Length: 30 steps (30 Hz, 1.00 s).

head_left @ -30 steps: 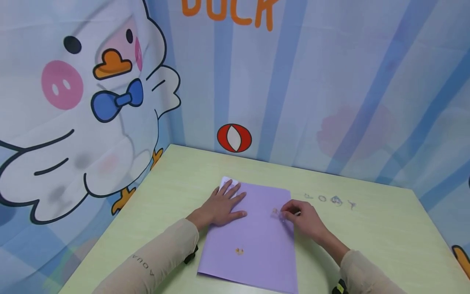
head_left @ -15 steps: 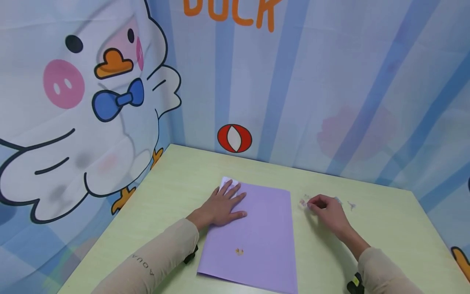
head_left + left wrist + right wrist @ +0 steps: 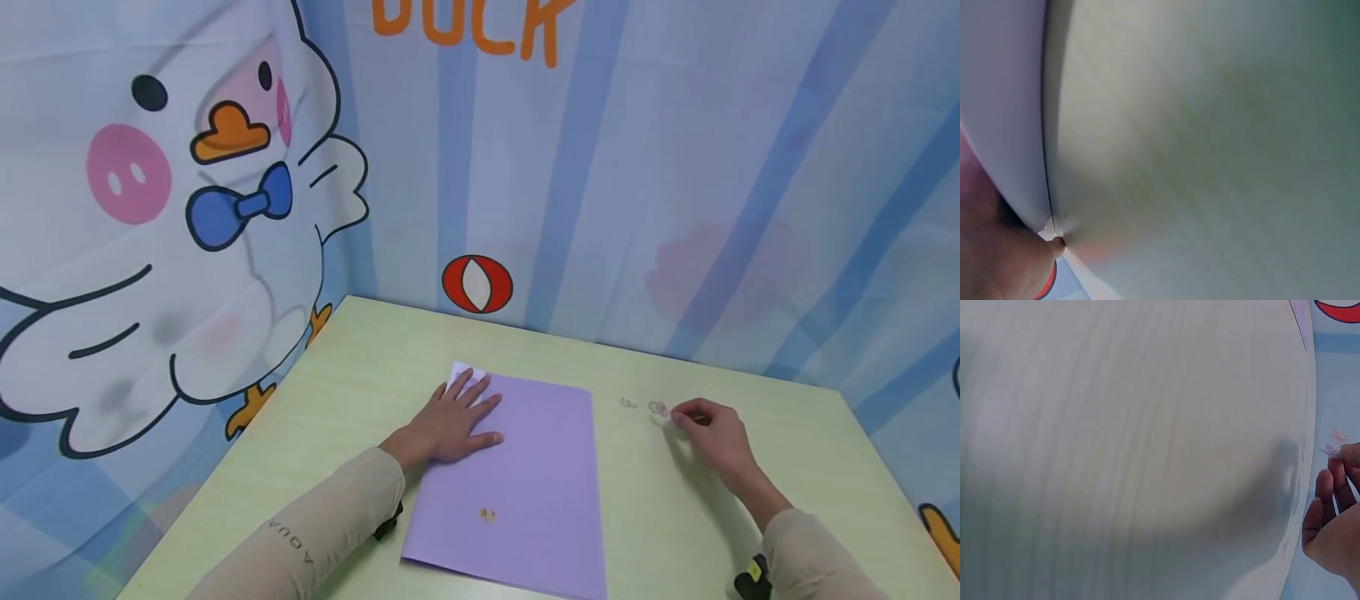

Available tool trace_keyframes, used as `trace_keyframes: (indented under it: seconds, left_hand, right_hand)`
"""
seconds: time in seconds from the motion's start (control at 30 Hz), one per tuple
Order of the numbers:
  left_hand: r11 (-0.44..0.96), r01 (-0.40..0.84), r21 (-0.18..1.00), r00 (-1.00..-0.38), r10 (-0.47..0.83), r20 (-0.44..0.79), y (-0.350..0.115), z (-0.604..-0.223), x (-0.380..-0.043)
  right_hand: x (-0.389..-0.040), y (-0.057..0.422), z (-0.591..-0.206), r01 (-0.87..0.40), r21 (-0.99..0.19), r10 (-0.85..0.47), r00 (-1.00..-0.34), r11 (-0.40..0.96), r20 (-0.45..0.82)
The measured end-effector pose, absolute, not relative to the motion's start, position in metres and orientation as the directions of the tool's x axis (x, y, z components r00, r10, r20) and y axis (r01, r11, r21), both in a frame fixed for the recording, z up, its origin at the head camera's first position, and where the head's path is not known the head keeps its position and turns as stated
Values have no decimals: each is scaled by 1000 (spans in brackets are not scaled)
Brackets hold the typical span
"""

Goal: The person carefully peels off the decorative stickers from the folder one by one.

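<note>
In large orange letters, the word "DUCK" (image 3: 480, 21) can be read on the wall cloth (image 3: 637, 167), with the tops of its letters cut by the upper edge of the head view. On the left sleeve (image 3: 322, 517), small dark letters are printed, turned over, and they seem to be read as "AQUA". The small marks (image 3: 628, 403) on the table (image 3: 795, 450) are too tiny to be read.

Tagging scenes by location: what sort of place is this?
Probably an indoor craft or staged filming corner, judging by the cartoon backdrop behind the table, and the purple sheet lying on it. The wider room isn't visible.
</note>
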<state>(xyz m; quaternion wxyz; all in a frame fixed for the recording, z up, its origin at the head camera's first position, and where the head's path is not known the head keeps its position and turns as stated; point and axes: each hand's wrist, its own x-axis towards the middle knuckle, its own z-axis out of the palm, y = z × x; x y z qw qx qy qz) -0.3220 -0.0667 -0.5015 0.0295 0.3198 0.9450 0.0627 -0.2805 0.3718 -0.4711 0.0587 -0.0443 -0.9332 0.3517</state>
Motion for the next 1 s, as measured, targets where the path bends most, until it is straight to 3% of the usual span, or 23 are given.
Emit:
trace_keyframes:
  seconds: [0.57,1.0]
  left_hand:
    - [790,596,142,-798,603,-8,-68,-498,-323]
    - [785,600,155,-793,609,-11,-67,-499,-321]
  right_hand:
    - [-279,415,-468,78,-661,225,-964,746,140]
    - [-272,452,-473,270,-720,405,-914,639,16]
